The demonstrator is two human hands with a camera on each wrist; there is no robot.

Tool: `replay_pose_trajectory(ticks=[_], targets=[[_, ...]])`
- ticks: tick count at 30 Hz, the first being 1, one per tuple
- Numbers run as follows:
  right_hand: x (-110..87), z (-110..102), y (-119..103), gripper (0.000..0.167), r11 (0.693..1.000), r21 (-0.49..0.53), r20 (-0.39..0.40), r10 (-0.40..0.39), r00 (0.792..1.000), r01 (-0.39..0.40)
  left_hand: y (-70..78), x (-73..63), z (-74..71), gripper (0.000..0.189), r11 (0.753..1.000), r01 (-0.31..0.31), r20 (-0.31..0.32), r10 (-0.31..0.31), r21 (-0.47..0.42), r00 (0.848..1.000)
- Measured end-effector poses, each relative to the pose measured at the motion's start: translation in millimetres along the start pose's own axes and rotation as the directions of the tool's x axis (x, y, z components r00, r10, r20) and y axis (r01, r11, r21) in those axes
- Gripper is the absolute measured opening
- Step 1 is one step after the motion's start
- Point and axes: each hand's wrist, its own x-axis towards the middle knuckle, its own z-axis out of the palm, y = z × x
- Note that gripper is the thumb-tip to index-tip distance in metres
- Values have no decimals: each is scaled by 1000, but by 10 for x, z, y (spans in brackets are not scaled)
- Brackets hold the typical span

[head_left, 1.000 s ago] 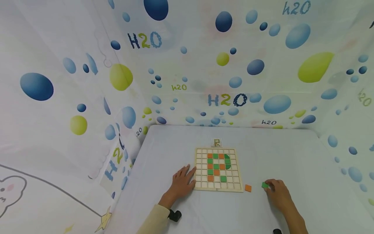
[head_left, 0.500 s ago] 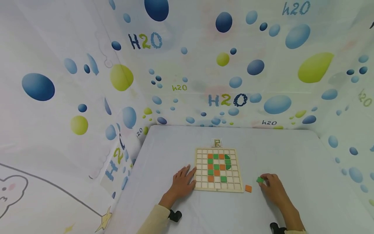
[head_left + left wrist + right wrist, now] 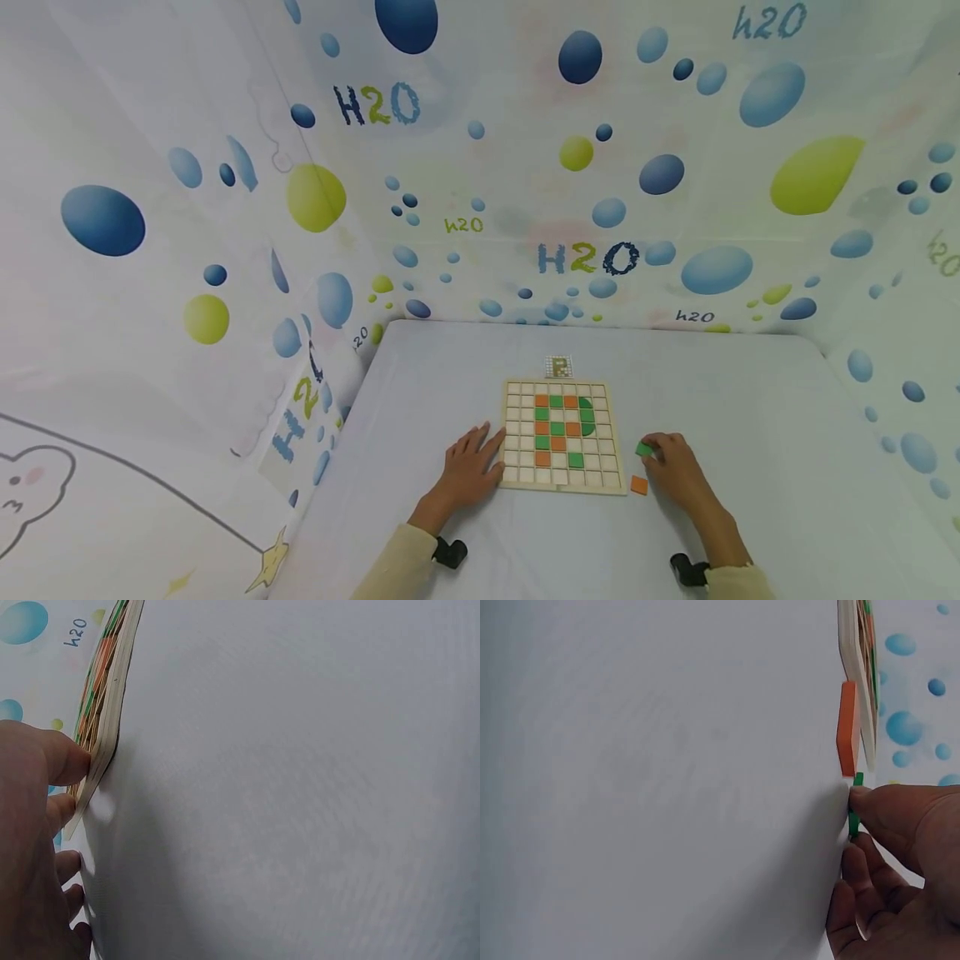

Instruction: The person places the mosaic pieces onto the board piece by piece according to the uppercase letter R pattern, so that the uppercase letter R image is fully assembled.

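A wooden grid board [image 3: 521,472] lies on the table, with orange and green tiles set in its squares in the shape of a letter. My left hand [image 3: 468,473] rests at the board's left edge, fingers spread; in the left wrist view its thumb [image 3: 69,759] and a finger touch the rim. Right of the board, my right hand [image 3: 678,471] pinches a green square tile [image 3: 643,449] between thumb and fingers, low over the cloth. Just below that tile, a loose orange square tile [image 3: 639,485] lies beside the board's lower right corner, also close by in the right wrist view.
Behind the board lies a small pattern card [image 3: 558,367] showing a letter on a grid. A white cloth covers the table [image 3: 750,400]. Patterned curtains [image 3: 510,167] with blue and green drops stand behind and at both sides.
My right hand has moved left and a little away from me, bringing the green tile closer to the board and past the orange tile's far side. The left hand has stayed in place.
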Motion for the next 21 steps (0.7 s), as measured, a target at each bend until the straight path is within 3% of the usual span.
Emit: replay_pose_trajectory(ticks=[12,21], targets=[[180,147,-153,31,999,13,45,31,998,-32,-49,20,55,57,1000,-28,-22,28,8,999],[125,92,-249,28,999,14,93,42,995,-44,-76,27,76,57,1000,-15,-27,15,10,1000]])
